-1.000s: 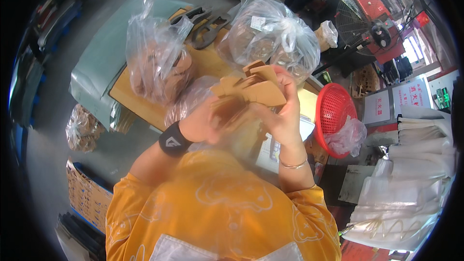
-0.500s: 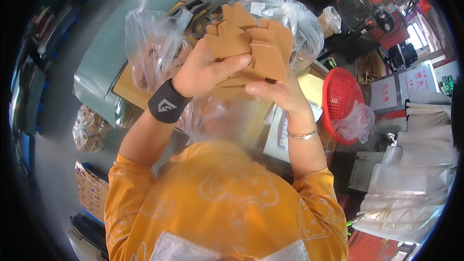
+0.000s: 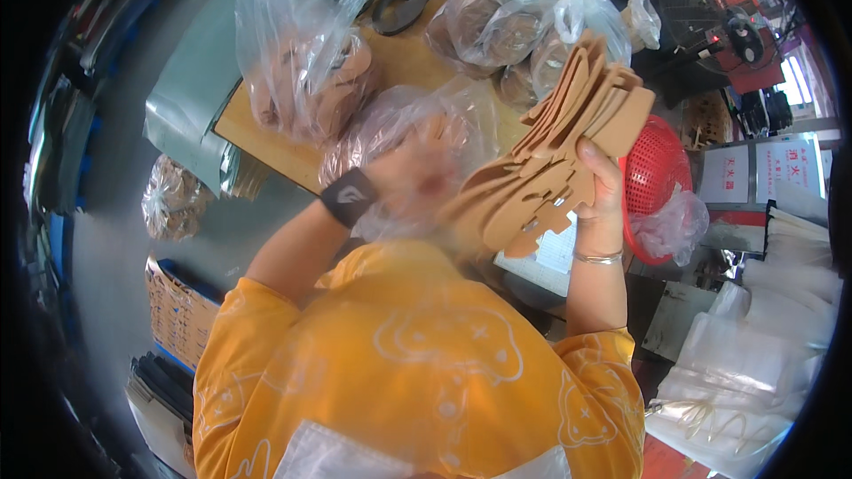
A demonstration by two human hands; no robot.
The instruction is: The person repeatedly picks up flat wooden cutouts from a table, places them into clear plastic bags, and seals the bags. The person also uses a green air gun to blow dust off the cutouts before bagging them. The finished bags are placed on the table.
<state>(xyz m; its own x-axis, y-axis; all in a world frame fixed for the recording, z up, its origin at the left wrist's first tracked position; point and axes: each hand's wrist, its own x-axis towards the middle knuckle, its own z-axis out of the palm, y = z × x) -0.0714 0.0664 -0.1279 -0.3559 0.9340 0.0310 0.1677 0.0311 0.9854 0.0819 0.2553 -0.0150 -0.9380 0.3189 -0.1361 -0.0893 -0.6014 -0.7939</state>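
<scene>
My right hand (image 3: 605, 182), raised at the right, is closed round a thick stack of tan cut-out pieces (image 3: 550, 173), leather-like and fanned out, with notches along the lower edge. My left hand (image 3: 413, 173) is smeared by motion, over a clear plastic bag (image 3: 453, 115) on the table; its fingers cannot be made out. It is apart from the stack. Farther left stands another clear bag (image 3: 306, 71) with tan pieces inside.
A large clear bag of round bundles (image 3: 506, 22) lies at the back of the brown table (image 3: 257, 137), near dark curved pieces (image 3: 408, 4). At the right are a red basket (image 3: 652, 168), a fan (image 3: 741, 35) and stacked white plastic sheets (image 3: 737, 346). Paper (image 3: 546, 257) lies below the stack.
Both hands held the tan pieces together before. The right hand has carried the stack to the right and turned it; the left hand has let go and moved down over the bag.
</scene>
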